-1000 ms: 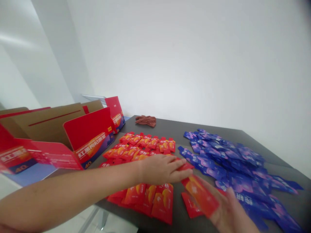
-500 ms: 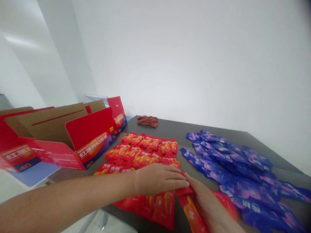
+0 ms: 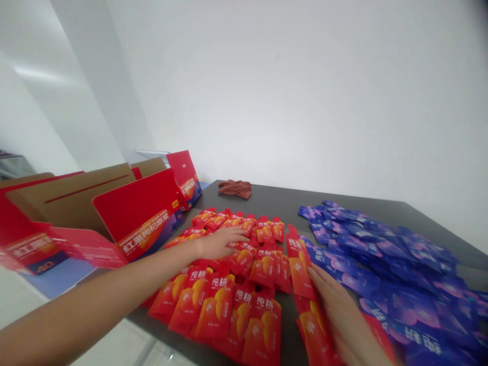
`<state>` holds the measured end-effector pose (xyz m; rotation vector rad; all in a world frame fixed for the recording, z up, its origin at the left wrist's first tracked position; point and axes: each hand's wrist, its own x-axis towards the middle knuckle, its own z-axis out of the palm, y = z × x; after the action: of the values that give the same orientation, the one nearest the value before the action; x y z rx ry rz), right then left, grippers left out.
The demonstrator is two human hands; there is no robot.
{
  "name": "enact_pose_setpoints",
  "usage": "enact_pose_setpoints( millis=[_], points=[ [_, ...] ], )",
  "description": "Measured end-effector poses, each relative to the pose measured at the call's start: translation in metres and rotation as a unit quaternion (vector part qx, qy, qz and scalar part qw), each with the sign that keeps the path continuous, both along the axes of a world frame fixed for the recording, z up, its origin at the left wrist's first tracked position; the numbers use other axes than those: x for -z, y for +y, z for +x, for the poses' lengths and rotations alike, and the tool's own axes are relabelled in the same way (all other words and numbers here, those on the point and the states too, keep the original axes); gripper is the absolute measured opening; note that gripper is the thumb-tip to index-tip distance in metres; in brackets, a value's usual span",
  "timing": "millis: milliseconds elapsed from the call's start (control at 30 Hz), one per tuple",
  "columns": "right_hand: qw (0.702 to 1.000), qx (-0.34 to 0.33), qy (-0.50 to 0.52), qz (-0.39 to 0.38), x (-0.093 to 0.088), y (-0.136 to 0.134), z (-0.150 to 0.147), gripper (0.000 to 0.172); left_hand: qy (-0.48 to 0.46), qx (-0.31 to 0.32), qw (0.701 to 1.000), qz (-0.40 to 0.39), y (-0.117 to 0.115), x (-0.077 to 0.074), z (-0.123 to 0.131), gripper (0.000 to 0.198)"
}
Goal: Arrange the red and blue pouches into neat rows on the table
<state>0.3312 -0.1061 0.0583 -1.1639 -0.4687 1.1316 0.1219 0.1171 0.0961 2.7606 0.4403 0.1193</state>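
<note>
White walls (image 3: 267, 101) rise behind a dark tabletop (image 3: 305, 201) in the head view. Red foil sachets (image 3: 229, 305) lie in overlapping rows mid-table, with a heap of blue-purple sachets (image 3: 389, 274) to their right. The left hand (image 3: 221, 243) rests open on the rows, fingers spread, gripping nothing. The right hand (image 3: 343, 317), also open and flat, touches a separate column of red sachets (image 3: 305, 284) beside the heap. Red cardboard display boxes (image 3: 141, 213) stand off the table's left edge, and a reddish-brown bundle (image 3: 234, 189) lies near the far edge.

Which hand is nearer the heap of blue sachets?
The right hand is nearer, lying close beside the heap of blue sachets. The left hand is farther away, resting on the red sachets.
</note>
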Motion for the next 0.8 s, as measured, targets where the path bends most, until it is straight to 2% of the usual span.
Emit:
enact_pose_setpoints(
  millis=[100, 200, 433, 500, 567, 633, 700, 733, 800],
  points=[
    [0.999, -0.034, 0.038, 0.011, 0.000, -0.002, 0.002, 0.044, 0.090, 0.030, 0.995, -0.013, 0.005, 0.006, -0.002, 0.055],
    [0.997, -0.050, 0.063, 0.014, -0.003, -0.003, 0.000, 0.043, 0.132, 0.021, 0.991, -0.002, 0.001, 0.012, -0.001, 0.052],
    [0.995, -0.061, 0.077, -0.005, -0.006, -0.006, -0.003, 0.056, 0.087, 0.008, 0.993, 0.077, -0.008, 0.020, 0.001, 0.044],
    [0.994, -0.068, 0.084, -0.003, -0.005, -0.006, -0.003, 0.054, 0.067, -0.001, 0.993, 0.095, -0.010, 0.018, 0.003, 0.043],
    [0.996, -0.050, 0.075, 0.003, -0.004, -0.005, -0.004, 0.049, 0.024, -0.039, 0.995, 0.086, -0.016, 0.012, 0.007, 0.042],
    [0.997, -0.029, 0.065, 0.003, -0.003, -0.004, -0.006, 0.047, -0.047, -0.115, 0.992, 0.031, -0.026, 0.002, 0.013, 0.037],
    [0.997, -0.034, 0.072, -0.010, -0.002, -0.003, -0.010, 0.051, -0.103, -0.193, 0.973, -0.067, -0.043, -0.008, 0.020, 0.034],
    [0.995, -0.046, 0.082, -0.017, 0.000, -0.002, -0.012, 0.054, -0.107, -0.213, 0.963, -0.128, -0.053, -0.012, 0.023, 0.037],
    [0.993, -0.072, 0.090, -0.026, 0.003, -0.001, -0.017, 0.059, -0.088, -0.210, 0.943, -0.244, -0.075, -0.017, 0.028, 0.044]
  ],
)
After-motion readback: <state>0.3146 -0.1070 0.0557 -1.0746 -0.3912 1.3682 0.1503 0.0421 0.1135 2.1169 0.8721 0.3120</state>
